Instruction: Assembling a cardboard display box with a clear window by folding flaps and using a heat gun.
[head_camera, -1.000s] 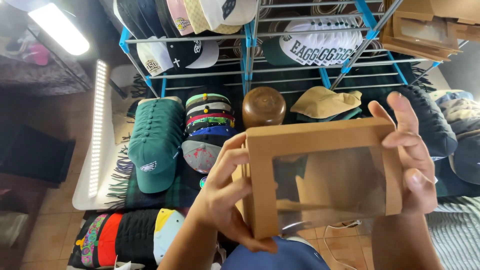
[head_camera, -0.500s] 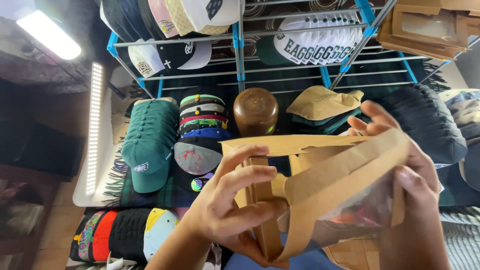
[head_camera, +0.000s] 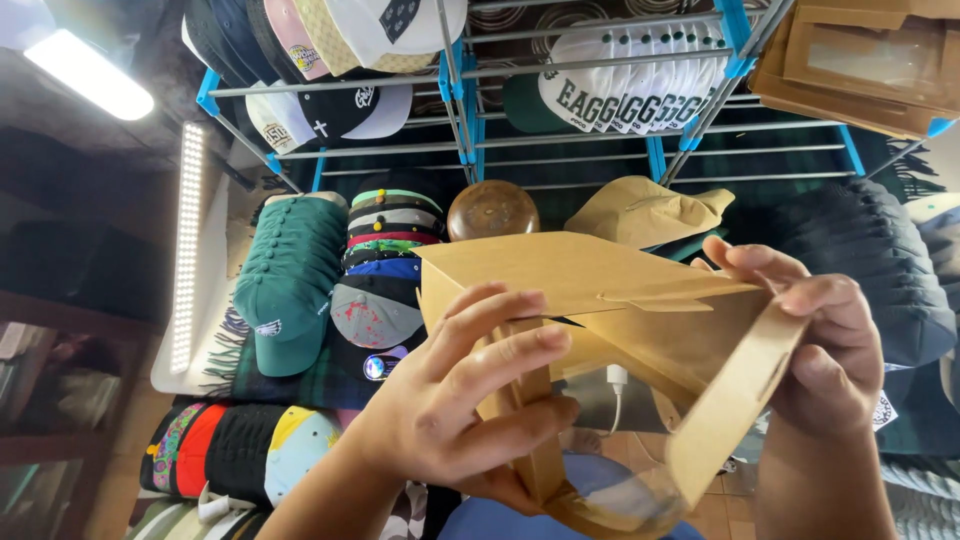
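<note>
Nearest the camera, both bare hands hold a brown cardboard box (head_camera: 600, 330) with a clear window, partly folded, at the centre of the view. The left hand (head_camera: 455, 410) takes the box's left end, at about 7 o'clock from the box's middle: its grip is closed on the box, fingers (head_camera: 500, 355) spread across the front face and folded edge. The right hand (head_camera: 830, 350) sits at 3 o'clock, its grip pinching the box's right side panel, thumb in front and fingers curled over the top edge. The top flap is tilted open, and the clear window curves at the bottom.

Behind the box, on the tabletop, a stack of green caps (head_camera: 290, 280) lies at 9 o'clock, with a row of mixed-colour caps (head_camera: 385, 270) just beside it. A round brown wooden ball (head_camera: 492, 210) sits at 12 o'clock, and a tan cap (head_camera: 650, 212) at 1 o'clock. More caps (head_camera: 240, 450) lie at 8 o'clock, low in the view.

Farthest off, a blue-jointed wire rack (head_camera: 560, 150) carries white caps (head_camera: 640, 90) and dark ones. Flat cardboard boxes (head_camera: 860, 60) rest at 2 o'clock on the rack.
</note>
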